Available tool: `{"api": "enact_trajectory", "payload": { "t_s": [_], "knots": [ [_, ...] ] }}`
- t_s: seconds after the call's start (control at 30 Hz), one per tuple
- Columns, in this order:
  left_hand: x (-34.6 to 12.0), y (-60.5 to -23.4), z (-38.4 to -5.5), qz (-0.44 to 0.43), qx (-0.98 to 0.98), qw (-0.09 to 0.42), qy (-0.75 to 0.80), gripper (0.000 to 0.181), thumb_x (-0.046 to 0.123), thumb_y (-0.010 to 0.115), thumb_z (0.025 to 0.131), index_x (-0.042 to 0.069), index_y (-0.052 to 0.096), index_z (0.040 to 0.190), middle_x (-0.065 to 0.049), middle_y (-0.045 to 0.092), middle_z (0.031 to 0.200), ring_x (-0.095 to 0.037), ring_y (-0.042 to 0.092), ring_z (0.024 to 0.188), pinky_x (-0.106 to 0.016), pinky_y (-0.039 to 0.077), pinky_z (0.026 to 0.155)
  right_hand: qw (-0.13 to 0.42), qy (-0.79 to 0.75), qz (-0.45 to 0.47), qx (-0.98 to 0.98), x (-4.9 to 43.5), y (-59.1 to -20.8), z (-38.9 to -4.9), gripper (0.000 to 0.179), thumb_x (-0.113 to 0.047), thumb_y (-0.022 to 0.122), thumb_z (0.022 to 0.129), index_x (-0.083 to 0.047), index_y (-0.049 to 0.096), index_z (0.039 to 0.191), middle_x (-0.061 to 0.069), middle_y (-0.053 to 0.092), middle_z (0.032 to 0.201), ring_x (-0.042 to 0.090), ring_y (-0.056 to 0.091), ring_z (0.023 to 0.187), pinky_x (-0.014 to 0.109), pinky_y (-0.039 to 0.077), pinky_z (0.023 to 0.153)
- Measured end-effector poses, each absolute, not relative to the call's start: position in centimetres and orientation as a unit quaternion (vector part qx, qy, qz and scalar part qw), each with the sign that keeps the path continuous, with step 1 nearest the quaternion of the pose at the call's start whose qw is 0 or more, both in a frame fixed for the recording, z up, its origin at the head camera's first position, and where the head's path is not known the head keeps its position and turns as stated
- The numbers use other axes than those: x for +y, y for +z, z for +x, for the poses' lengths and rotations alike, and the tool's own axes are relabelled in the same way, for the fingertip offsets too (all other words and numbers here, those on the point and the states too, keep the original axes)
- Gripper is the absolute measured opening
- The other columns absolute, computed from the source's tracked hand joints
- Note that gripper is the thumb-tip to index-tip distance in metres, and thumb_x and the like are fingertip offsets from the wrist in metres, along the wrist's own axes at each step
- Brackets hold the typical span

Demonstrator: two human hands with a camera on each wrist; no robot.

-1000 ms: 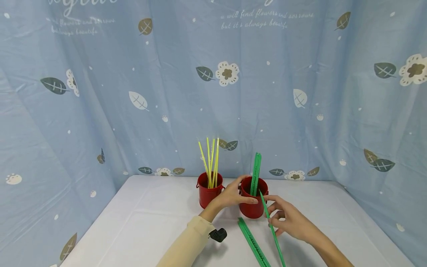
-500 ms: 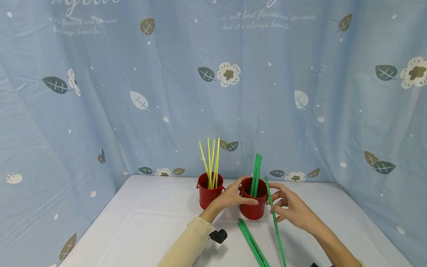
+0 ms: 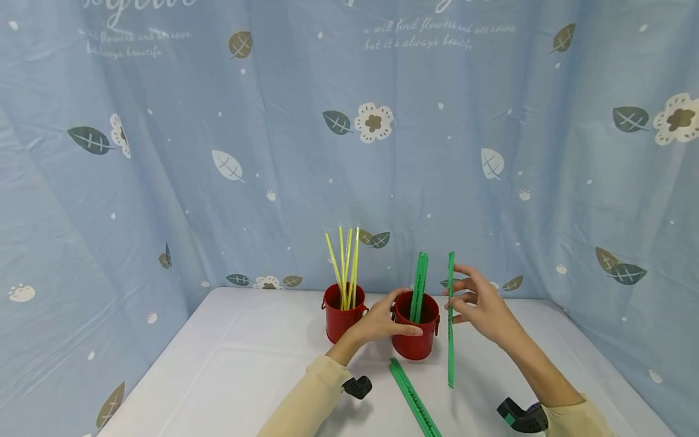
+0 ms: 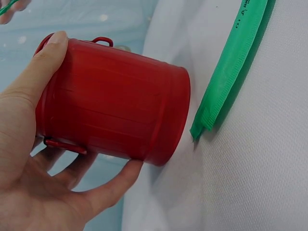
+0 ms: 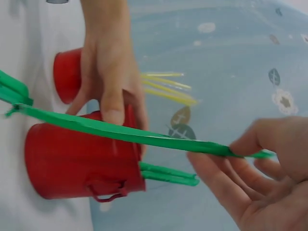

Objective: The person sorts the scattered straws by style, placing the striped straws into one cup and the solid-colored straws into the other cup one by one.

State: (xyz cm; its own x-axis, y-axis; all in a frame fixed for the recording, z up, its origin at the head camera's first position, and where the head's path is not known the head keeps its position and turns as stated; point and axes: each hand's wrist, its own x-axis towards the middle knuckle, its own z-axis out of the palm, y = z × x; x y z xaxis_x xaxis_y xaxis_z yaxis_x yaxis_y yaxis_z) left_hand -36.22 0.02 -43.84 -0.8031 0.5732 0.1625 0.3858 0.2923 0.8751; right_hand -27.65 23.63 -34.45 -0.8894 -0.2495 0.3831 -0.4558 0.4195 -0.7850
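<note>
My left hand (image 3: 377, 321) grips the right-hand red bucket (image 3: 413, 343) from its left side, thumb near the rim and fingers behind. Several green wrapped straws (image 3: 418, 285) stand in that bucket, leaning slightly. To the right of the bucket, my right hand (image 3: 483, 306) pinches a single green wrapped straw (image 3: 451, 352), held nearly upright above the table. In the right wrist view that straw (image 5: 120, 131) crosses in front of the bucket, held near one end. The left wrist view shows the bucket's side (image 4: 115, 101) in my palm.
A second red bucket (image 3: 341, 325) with several yellow straws (image 3: 349, 267) stands to the left. More green wrapped straws (image 3: 414, 397) lie on the white table (image 3: 246, 370) in front. A blue patterned curtain (image 3: 295, 182) hangs behind. Black wrist devices (image 3: 357, 386) sit at both cuffs.
My right hand has risen, lifting the green straw from a slant with its lower end near the table to nearly upright, right of the bucket. My left hand stays on the bucket.
</note>
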Motion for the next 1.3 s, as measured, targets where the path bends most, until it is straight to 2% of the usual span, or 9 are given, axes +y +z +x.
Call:
{"api": "enact_trajectory", "payload": {
  "t_s": [0.17,0.33,0.43,0.63,0.83,0.93,1.03,1.1,1.3],
  "knots": [
    [-0.1,-43.9,-36.3,0.302,0.799,0.09,0.511,0.09,0.04,0.08,0.08,0.024,0.03,0.152,0.008,0.051,0.142,-0.013,0.048,0.131,-0.029,0.05,0.097,0.168,0.519,0.203,-0.813,23.2,-33.2,-28.3,0.064,0.0,0.056,0.096,-0.004,0.023,0.151,0.022,0.059,0.114,0.005,0.068,0.085,0.032,0.061,0.066],
    [-0.1,-43.8,-36.3,0.304,0.8,0.088,0.51,0.088,0.039,0.08,0.08,0.025,0.031,0.152,0.008,0.051,0.142,-0.014,0.047,0.131,-0.029,0.051,0.097,0.21,0.533,0.195,-0.796,22.7,-32.2,-28.8,0.065,-0.002,0.055,0.097,-0.007,0.022,0.153,0.006,0.06,0.11,0.002,0.068,0.084,0.028,0.061,0.067],
    [-0.1,-43.8,-36.3,0.302,0.801,0.087,0.51,0.088,0.04,0.08,0.079,0.027,0.031,0.151,0.007,0.051,0.142,-0.015,0.047,0.131,-0.03,0.051,0.096,0.228,0.539,0.189,-0.788,22.5,-31.7,-29.2,0.066,-0.004,0.056,0.097,-0.008,0.022,0.153,0.001,0.058,0.109,0.003,0.068,0.084,0.029,0.061,0.067],
    [-0.1,-43.8,-36.2,0.299,0.803,0.084,0.509,0.09,0.04,0.08,0.079,0.024,0.031,0.152,0.007,0.051,0.142,-0.016,0.047,0.132,-0.031,0.051,0.097,0.275,0.539,0.177,-0.776,22.3,-31.8,-30.4,0.064,-0.003,0.055,0.098,-0.009,0.023,0.153,0.005,0.058,0.11,0.005,0.067,0.084,0.027,0.061,0.066],
    [-0.1,-43.6,-36.0,0.305,0.802,0.083,0.507,0.089,0.039,0.08,0.08,0.022,0.03,0.152,0.006,0.051,0.143,-0.016,0.047,0.133,-0.034,0.05,0.101,0.336,0.488,0.172,-0.787,20.6,-30.9,-29.1,0.06,0.008,0.054,0.093,0.004,0.03,0.148,0.022,0.061,0.107,0.016,0.068,0.081,0.026,0.06,0.063],
    [-0.1,-43.5,-35.9,0.307,0.802,0.084,0.506,0.089,0.039,0.079,0.081,0.021,0.03,0.153,0.007,0.05,0.143,-0.015,0.047,0.133,-0.034,0.049,0.102,0.342,0.473,0.176,-0.793,20.4,-31.2,-29.3,0.06,0.009,0.055,0.093,0.006,0.029,0.147,0.024,0.061,0.108,0.031,0.068,0.083,0.024,0.06,0.063],
    [-0.1,-43.4,-36.0,0.308,0.801,0.083,0.506,0.089,0.039,0.079,0.081,0.021,0.03,0.152,0.007,0.05,0.143,-0.014,0.047,0.133,-0.033,0.049,0.102,0.341,0.473,0.183,-0.791,20.6,-32.5,-30.4,0.064,0.007,0.057,0.093,0.0,0.029,0.149,0.024,0.061,0.11,0.04,0.066,0.086,0.02,0.058,0.062],
    [-0.1,-43.5,-36.0,0.306,0.802,0.082,0.505,0.089,0.04,0.079,0.081,0.021,0.03,0.152,0.008,0.051,0.142,-0.014,0.047,0.132,-0.032,0.048,0.102,0.336,0.472,0.185,-0.794,20.8,-33.4,-31.2,0.065,0.004,0.059,0.093,-0.004,0.029,0.15,0.023,0.06,0.111,0.04,0.067,0.088,0.02,0.059,0.063],
    [0.0,-43.8,-36.2,0.302,0.806,0.082,0.503,0.089,0.041,0.08,0.08,0.024,0.031,0.152,0.008,0.052,0.142,-0.013,0.049,0.13,-0.033,0.049,0.101,0.315,0.462,0.182,-0.809,20.7,-35.7,-32.4,0.065,-0.002,0.062,0.094,-0.009,0.031,0.15,0.019,0.06,0.109,0.034,0.07,0.089,0.036,0.061,0.066]
  ]
}}
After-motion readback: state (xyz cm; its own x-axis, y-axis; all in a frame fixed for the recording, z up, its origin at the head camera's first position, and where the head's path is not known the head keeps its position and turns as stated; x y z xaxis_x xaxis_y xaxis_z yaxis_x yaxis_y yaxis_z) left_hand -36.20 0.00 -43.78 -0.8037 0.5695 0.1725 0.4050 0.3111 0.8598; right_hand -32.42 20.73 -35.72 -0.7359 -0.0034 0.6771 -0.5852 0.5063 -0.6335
